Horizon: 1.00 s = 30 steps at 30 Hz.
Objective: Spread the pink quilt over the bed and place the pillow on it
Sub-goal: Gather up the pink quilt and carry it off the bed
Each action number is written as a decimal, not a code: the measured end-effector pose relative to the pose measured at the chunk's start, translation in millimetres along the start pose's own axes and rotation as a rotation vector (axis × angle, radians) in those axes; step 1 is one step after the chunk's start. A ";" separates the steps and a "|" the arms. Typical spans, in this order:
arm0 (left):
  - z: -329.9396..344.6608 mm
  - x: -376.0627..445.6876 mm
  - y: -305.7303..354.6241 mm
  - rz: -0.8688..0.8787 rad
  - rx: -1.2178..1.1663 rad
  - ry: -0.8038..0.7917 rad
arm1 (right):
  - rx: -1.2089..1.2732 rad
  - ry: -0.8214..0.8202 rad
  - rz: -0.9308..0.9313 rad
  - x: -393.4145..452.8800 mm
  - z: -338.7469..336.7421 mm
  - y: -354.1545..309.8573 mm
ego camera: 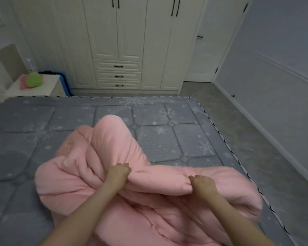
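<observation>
From the head cam the pink quilt (103, 167) is bunched in a heap on the near right part of the grey mattress (43, 121), and the left hand (118, 172) and right hand (202, 183) each clutch one fold, fists curled, arms stretched forward, probably to shake it open, no pillow in sight.

No readable text, labels, brands or numbers in view.

Pink quilt (124, 174) lying bunched and puffy on my grey snowflake mattress (176, 132), one fold rising upright, most of the bed showing bare
</observation>
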<state>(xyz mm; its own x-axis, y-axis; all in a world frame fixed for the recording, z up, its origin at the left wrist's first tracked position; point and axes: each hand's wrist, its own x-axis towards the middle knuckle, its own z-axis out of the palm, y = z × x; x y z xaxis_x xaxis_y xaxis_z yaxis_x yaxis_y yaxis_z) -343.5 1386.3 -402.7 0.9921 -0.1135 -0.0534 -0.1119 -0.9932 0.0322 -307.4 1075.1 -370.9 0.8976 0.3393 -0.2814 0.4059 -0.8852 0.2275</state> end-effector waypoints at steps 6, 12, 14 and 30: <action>9.0 4.3 6.6 0.056 0.034 0.032 | 0.078 0.121 0.115 -27.0 17.2 -9.2; 10.2 -21.0 41.7 0.066 0.172 0.007 | 0.177 0.174 0.054 -70.0 47.9 -1.1; 10.8 -36.4 54.9 0.068 0.182 0.041 | 0.218 0.180 0.032 -91.2 54.2 1.2; -0.8 -204.1 151.4 -0.105 0.314 0.075 | 0.290 0.119 -0.100 -253.6 100.9 3.4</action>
<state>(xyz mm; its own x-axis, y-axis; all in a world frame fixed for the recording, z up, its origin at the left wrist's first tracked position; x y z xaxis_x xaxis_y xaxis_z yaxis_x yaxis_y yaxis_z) -562.8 1259.2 -386.1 0.9992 -0.0199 0.0341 -0.0096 -0.9602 -0.2791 -551.0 953.9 -392.8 0.8768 0.4484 -0.1737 0.4423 -0.8937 -0.0750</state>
